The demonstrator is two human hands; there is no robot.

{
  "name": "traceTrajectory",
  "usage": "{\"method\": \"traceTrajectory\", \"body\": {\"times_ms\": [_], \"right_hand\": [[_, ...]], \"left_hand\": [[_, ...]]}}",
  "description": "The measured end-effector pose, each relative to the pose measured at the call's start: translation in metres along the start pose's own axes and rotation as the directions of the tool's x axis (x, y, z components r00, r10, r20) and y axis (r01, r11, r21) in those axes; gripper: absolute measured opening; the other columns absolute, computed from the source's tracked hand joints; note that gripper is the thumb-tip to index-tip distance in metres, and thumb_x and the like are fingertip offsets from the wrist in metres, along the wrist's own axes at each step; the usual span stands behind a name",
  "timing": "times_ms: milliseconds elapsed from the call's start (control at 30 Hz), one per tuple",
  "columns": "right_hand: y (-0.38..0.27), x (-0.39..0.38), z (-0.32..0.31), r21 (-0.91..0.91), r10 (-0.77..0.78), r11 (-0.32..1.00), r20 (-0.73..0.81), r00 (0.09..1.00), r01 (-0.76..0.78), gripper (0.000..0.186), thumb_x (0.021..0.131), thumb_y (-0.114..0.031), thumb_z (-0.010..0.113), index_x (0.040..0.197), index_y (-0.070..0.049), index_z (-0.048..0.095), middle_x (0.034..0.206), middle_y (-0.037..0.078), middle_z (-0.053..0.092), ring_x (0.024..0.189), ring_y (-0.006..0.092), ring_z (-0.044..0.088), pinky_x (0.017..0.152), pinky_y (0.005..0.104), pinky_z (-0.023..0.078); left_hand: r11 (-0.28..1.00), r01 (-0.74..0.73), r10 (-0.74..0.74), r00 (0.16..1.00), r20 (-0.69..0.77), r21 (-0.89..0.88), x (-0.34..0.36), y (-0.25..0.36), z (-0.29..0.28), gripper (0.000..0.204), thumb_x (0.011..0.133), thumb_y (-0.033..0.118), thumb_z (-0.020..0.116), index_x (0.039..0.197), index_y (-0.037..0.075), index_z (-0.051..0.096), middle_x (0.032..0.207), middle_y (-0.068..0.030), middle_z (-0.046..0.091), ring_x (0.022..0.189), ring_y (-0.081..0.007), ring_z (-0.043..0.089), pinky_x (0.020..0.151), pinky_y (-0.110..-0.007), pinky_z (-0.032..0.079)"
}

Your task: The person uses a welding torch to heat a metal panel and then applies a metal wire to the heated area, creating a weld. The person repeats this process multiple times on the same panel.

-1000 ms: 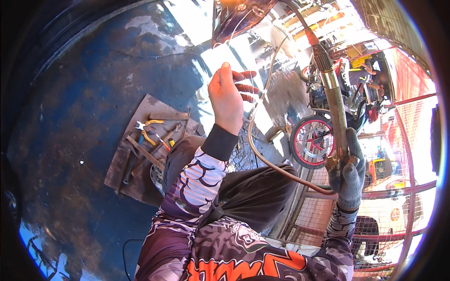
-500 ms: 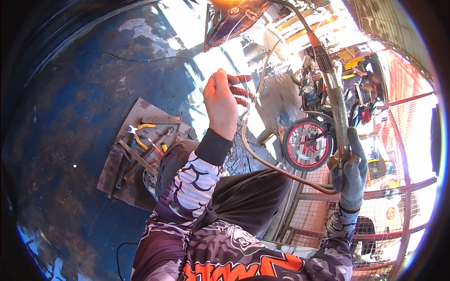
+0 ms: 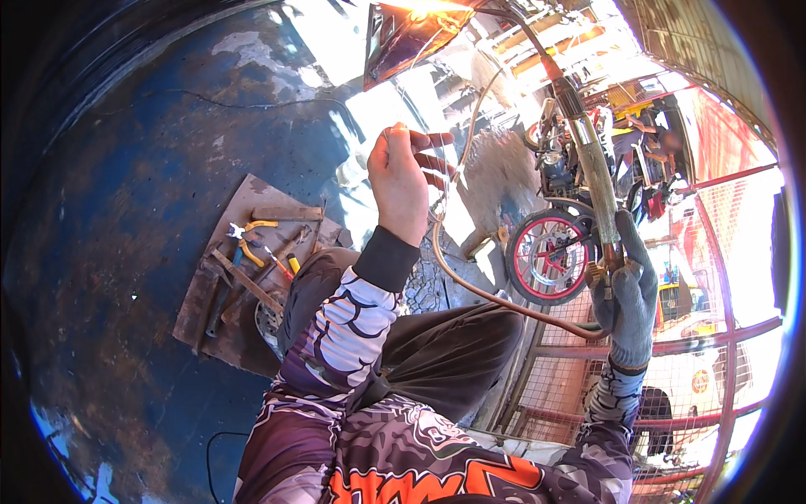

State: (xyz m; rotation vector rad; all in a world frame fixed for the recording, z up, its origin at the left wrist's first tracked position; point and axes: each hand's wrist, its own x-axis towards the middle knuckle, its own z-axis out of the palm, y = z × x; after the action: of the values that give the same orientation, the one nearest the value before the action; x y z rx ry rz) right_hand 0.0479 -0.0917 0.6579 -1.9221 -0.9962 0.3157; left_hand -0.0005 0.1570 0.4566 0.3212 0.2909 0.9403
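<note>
My right hand (image 3: 631,294), in a grey knit glove, is closed around the rear of a gas torch (image 3: 598,172). The torch's thin neck curves up and left to a bright orange flame or glow at the top edge. That glow lies on a dark, shiny, angular panel (image 3: 411,46). My bare left hand (image 3: 401,181) is raised below the panel, thumb and forefinger pinched on a thin rod (image 3: 417,57), its other fingers half stretched. A brown hose (image 3: 478,290) runs from the torch's rear past my left hand.
Pliers (image 3: 252,239), hammers and wooden pieces lie on a brown board (image 3: 239,202) at my left. A motorcycle with a red-rimmed wheel (image 3: 550,256) stands ahead right. Red mesh fencing (image 3: 672,370) lies at the right. A person (image 3: 651,143) is in the far right background.
The orange glow on the panel has grown brighter. The torch has shifted slightly left and up, and my left hand has moved very slightly right.
</note>
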Motion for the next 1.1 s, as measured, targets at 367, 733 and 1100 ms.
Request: {"method": "traceTrajectory", "body": {"times_ms": [367,733,1100], "right_hand": [[-0.013,0.008,0.004,-0.062,0.14,0.989,0.055,0.989,-0.136,0.075,0.099,-0.028,0.069,0.159,0.002,0.033,0.091,0.006,0.07,0.06,0.0026,0.058,0.052,0.0145,0.045],[-0.008,0.013,0.0,-0.03,0.105,0.994,0.093,0.99,-0.103,0.075,0.1,-0.027,0.069,0.159,0.003,0.032,0.093,0.007,0.07,0.064,0.004,0.061,0.053,0.0159,0.048],[-0.016,0.021,0.015,-0.163,0.112,0.982,0.076,0.991,-0.098,0.072,0.087,0.004,0.057,0.157,-0.001,0.04,0.106,0.009,0.07,0.064,0.0022,0.056,0.054,0.0172,0.044]], "left_hand": [[1.0,-0.024,0.024,1.0,0.005,0.008,0.001,-0.001,-0.001,0.032,0.106,0.031,0.041,0.09,0.006,0.051,0.099,-0.0235,0.074,0.064,-0.0244,0.068,0.052,-0.033,0.05],[0.999,-0.038,0.038,0.999,0.016,0.017,0.002,-0.003,0.0,0.031,0.106,0.03,0.041,0.088,0.006,0.051,0.098,-0.0233,0.074,0.063,-0.0238,0.068,0.051,-0.033,0.051],[0.999,-0.041,0.041,0.999,0.014,-0.007,0.008,-0.006,0.0,0.031,0.107,0.028,0.041,0.088,0.006,0.053,0.095,-0.0244,0.074,0.06,-0.0233,0.068,0.047,-0.032,0.052]]}}
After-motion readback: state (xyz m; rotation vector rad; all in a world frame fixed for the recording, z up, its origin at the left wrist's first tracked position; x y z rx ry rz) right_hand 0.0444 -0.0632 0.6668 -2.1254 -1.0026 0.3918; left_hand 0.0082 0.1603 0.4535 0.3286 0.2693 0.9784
